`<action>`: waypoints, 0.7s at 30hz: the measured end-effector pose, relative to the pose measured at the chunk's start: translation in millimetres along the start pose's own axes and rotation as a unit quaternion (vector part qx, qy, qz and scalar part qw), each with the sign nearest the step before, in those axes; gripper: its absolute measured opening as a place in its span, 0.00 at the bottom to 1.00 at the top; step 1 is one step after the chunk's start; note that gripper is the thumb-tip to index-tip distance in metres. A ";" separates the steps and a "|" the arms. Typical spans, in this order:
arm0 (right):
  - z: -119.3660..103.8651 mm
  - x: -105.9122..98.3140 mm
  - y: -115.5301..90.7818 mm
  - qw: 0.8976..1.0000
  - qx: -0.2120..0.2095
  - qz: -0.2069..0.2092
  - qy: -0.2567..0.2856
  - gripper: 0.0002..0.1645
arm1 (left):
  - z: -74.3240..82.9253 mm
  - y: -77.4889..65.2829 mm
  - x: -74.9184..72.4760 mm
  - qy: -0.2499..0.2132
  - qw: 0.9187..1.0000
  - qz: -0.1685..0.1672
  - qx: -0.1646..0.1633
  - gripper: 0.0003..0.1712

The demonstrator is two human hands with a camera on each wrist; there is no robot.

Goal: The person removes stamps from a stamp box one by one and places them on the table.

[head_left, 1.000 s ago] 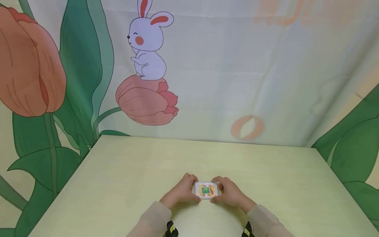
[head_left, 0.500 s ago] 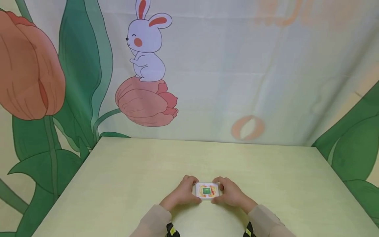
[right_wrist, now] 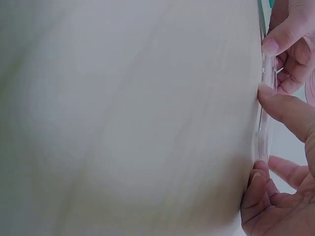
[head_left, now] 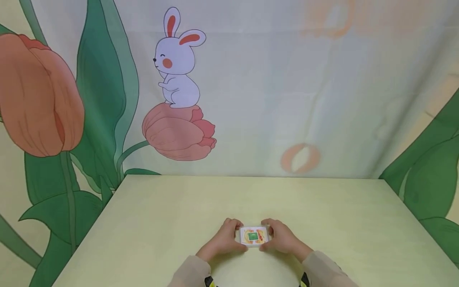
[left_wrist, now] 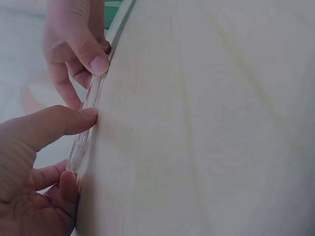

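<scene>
A small, flat case of clear plastic (head_left: 254, 236) lies low at the table's front middle, its printed top showing a green square with yellow and red figures on white. From its left end my left hand (head_left: 227, 238) grips it, thumb at the near edge and fingers at the far side. At the opposite end my right hand (head_left: 282, 238) mirrors that hold. Seen edge-on in the left wrist view, the see-through side of the case (left_wrist: 81, 142) is pinched by thumb and fingertips. In the right wrist view the case (right_wrist: 263, 130) sits close over the tabletop.
The pale wooden table (head_left: 172, 207) spreads around both hands. Behind its far edge hangs a cloth backdrop (head_left: 251, 99) printed with a rabbit, tulips and green leaves. Beige sleeves (head_left: 191, 271) and black-and-yellow wrist straps show at the bottom.
The head view has tilted up a little, so hands, case and backdrop all appear lower in it. Both hands keep the same grip on the case.
</scene>
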State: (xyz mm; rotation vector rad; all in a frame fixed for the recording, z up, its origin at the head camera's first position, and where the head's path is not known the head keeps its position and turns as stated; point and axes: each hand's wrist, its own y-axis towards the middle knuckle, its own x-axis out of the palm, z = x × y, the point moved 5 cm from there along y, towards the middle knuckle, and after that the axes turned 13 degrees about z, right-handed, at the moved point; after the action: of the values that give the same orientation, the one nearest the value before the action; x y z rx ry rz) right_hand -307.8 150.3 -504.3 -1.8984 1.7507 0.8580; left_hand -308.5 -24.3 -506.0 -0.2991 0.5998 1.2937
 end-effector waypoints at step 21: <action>-4.5 1.1 -2.0 0.999 0.052 0.003 0.001 0.43 | 2.1 -2.0 -0.8 -0.002 1.000 -0.002 0.006 0.33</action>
State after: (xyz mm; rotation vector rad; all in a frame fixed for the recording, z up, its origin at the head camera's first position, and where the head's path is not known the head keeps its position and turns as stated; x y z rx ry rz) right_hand -305.1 146.7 -502.0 -1.8284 1.7684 0.7527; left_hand -306.1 -24.4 -504.0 -0.2875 0.6031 1.2854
